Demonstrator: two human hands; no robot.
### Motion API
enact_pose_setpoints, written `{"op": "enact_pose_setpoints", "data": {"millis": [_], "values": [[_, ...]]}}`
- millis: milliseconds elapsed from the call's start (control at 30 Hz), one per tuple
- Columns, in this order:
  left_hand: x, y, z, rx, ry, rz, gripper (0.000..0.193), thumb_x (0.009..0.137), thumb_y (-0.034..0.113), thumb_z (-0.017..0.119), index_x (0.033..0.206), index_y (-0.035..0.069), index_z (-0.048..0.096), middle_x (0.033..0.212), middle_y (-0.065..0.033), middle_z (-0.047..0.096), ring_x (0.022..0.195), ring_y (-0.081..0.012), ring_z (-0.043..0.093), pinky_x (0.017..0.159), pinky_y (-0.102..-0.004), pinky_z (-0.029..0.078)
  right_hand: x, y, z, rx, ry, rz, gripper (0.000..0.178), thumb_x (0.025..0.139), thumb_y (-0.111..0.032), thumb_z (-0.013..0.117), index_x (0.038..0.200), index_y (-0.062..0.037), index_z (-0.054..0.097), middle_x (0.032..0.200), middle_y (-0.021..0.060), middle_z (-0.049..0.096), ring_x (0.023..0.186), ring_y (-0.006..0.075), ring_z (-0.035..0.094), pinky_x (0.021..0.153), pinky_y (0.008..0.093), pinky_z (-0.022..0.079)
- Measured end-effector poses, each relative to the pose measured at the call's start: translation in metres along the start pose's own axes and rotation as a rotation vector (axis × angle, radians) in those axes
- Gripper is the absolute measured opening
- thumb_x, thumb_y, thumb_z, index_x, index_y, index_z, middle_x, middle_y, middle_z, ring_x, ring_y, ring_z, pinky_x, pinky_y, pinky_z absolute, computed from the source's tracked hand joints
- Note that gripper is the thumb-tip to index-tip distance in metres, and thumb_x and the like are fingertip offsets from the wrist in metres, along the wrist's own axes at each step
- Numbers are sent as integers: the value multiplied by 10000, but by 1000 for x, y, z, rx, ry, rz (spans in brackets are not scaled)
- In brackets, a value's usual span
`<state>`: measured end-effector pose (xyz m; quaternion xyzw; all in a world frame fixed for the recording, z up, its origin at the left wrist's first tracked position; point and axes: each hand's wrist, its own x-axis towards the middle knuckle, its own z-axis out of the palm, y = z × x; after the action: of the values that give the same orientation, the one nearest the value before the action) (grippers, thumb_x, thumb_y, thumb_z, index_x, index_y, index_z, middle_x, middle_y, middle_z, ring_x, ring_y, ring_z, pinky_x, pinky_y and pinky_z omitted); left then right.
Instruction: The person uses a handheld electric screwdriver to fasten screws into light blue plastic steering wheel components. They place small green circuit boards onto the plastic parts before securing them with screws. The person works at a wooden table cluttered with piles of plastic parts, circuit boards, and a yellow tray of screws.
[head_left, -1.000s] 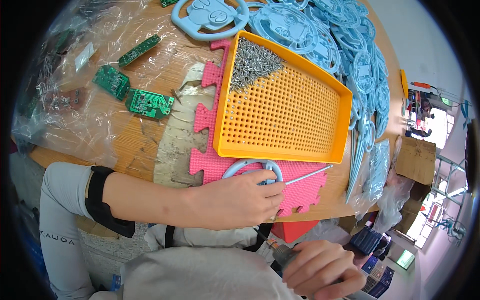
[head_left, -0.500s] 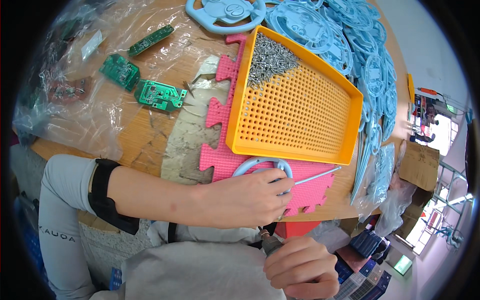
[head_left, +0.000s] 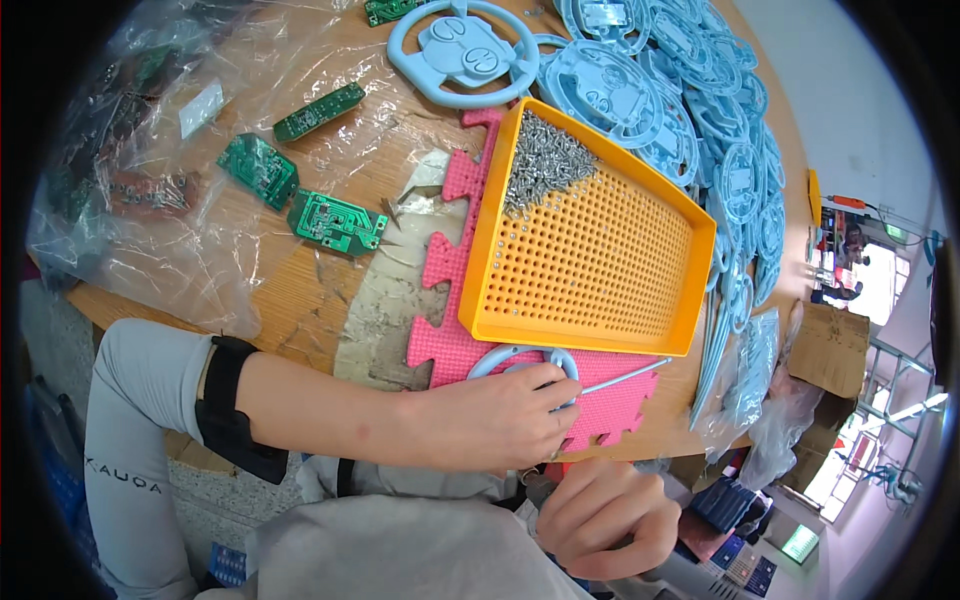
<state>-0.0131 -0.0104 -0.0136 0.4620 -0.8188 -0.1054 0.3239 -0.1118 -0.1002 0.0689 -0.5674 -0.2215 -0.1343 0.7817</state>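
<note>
My left hand [head_left: 525, 415] reaches across from the left, its fingers closed on a small light-blue plastic steering wheel [head_left: 497, 356] lying on the pink foam mat [head_left: 437, 343]. The palm and fingers hide much of this part. A thin light-blue rod [head_left: 625, 375] sticks out to the right from beside those fingers. Close to my body, below the mat's near edge, my right hand [head_left: 610, 515] is curled into a grip. The grey screwdriver-like tool seen in it earlier is now almost wholly hidden by the hand.
A yellow perforated tray [head_left: 697, 290] on the mat holds a heap of small screws [head_left: 545, 160]. Light-blue plastic wheel parts [head_left: 605, 95] pile up at the far right. Green circuit boards [head_left: 338, 222] lie left, by clear plastic film [head_left: 215, 285]. A cardboard box [head_left: 830, 345] stands right.
The tabletop sits slightly lower in the picture as the view shifts. My right hand has turned, and its grey tool has gone from sight. The left hand keeps its hold on the steering wheel.
</note>
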Motion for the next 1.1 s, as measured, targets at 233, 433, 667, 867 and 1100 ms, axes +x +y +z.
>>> {"op": "enact_pose_setpoints", "data": {"millis": [233, 433, 667, 867, 1100], "values": [[-1, -3, 2, 106, 173, -33, 390, 747, 256, 574, 998, -41, 614, 1052, -126, 597, 1051, -232, 506, 849, -311, 394, 47, -34, -20, -81, 68, -163, 343, 902, -339, 603, 871, -5, 528, 672, 127, 568, 566, 261, 586, 522, 349, 499], [0, -3, 12, 66, 127, -4, 410, 776, 247, 531, 1027, -70, 602, 1089, -173, 587, 1071, -255, 516, 871, -321, 395, 77, 6, -34, -409, 256, -170, 510, 861, -501, 579, 1026, -36, 448, 589, 42, 536, 424, 118, 512, 371, 232, 428], [-2, 1, 2, 87, 124, -55, 351, 776, 243, 550, 953, -52, 615, 1051, -179, 597, 1021, -249, 537, 872, -328, 415, 77, 34, -50, -414, 213, -81, 652, 866, -636, 461, 1099, -30, 405, 621, 69, 506, 461, 173, 486, 436, 299, 413], [-5, 0, 1, 150, 96, -54, 378, 775, 251, 548, 980, -59, 623, 1040, -167, 610, 1026, -251, 534, 882, -332, 414, 76, 43, -54, -400, 181, -77, 664, 859, -642, 471, 1091, -24, 401, 625, 77, 513, 465, 177, 487, 440, 300, 415], [-3, 4, -15, 230, 5, -59, 415, 752, 249, 548, 1011, -66, 624, 1060, -146, 614, 1061, -258, 518, 961, -368, 380, 76, 40, -53, -431, 122, -89, 672, 850, -638, 494, 1084, -17, 391, 630, 85, 517, 459, 178, 485, 444, 303, 419]]}}
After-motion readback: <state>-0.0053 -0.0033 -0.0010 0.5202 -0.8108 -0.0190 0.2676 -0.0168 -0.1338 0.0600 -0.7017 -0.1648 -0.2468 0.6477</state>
